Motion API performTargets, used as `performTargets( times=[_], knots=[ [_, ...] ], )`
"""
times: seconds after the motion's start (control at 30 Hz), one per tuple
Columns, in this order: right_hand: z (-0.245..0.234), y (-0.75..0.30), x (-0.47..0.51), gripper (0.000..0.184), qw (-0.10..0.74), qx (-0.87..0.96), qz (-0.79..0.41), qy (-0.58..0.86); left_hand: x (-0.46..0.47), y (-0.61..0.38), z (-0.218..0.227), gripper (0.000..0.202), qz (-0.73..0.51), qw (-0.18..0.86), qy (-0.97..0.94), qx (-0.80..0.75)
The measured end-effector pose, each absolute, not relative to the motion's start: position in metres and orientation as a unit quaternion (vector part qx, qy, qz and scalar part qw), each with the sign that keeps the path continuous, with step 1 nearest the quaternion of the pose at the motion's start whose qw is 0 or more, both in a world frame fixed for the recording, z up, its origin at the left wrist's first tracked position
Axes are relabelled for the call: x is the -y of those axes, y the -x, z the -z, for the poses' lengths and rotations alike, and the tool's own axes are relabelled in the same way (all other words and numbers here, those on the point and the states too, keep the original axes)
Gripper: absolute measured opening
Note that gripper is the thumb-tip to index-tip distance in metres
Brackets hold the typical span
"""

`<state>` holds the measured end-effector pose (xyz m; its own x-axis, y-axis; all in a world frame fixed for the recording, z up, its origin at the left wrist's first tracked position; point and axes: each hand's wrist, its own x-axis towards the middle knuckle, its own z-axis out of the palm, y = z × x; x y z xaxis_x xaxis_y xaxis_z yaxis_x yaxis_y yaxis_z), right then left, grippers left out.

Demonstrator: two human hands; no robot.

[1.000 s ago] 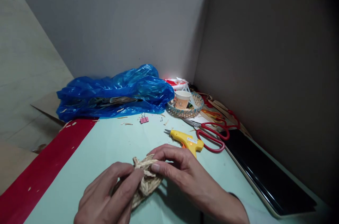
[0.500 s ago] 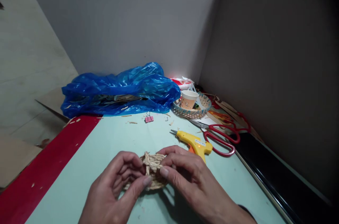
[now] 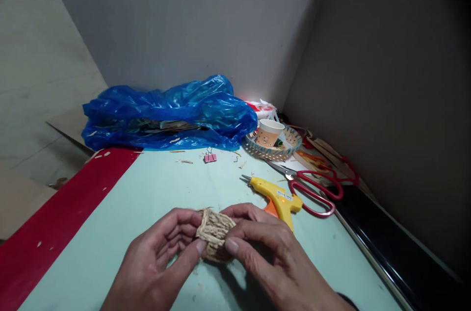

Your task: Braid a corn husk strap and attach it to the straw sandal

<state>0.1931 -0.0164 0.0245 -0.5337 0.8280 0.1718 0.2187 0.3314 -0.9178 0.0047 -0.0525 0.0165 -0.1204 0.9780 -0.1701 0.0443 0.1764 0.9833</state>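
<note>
Between my two hands is a small piece of woven straw-coloured braided cord (image 3: 215, 230), held just over the table near its front. My left hand (image 3: 162, 254) grips its left side, thumb in front and fingers curled behind. On the right edge, the thumb and fingers of my right hand (image 3: 259, 245) pinch it. Part of the woven piece is hidden by my fingers. Just beyond my right hand lies a yellow glue gun (image 3: 274, 193) with an orange trigger, its nozzle pointing left.
Red-handled scissors (image 3: 312, 193) lie right of the glue gun. Behind them stands a woven basket (image 3: 274, 151) holding a paper cup (image 3: 270, 133). A blue plastic bag (image 3: 169, 110) lies along the back wall. A pink binder clip (image 3: 210, 157) sits among scraps. A black long object (image 3: 386, 232) borders the right.
The woven piece has been turned in my hands, so its ribbed braided face now shows more. My right thumb has shifted along its edge. The camera view has tilted slightly.
</note>
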Motion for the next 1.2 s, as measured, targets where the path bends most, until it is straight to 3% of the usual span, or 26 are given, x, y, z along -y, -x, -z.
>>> performTargets(
  times=[0.3, 0.83, 1.2],
  knots=[
    [-0.02, -0.192, 0.016, 0.017, 0.309, 0.749, -0.463, 0.36, 0.042, 0.006, -0.025, 0.028, -0.423, 0.652, -0.336, -0.532],
    [-0.02, -0.192, 0.017, 0.017, 0.276, 0.759, -0.467, 0.359, 0.044, 0.009, -0.025, 0.041, -0.385, 0.62, -0.32, -0.604],
    [-0.017, -0.19, 0.018, 0.016, 0.254, 0.774, -0.453, 0.363, 0.044, 0.016, -0.021, 0.026, -0.361, 0.64, -0.376, -0.564]
  ],
)
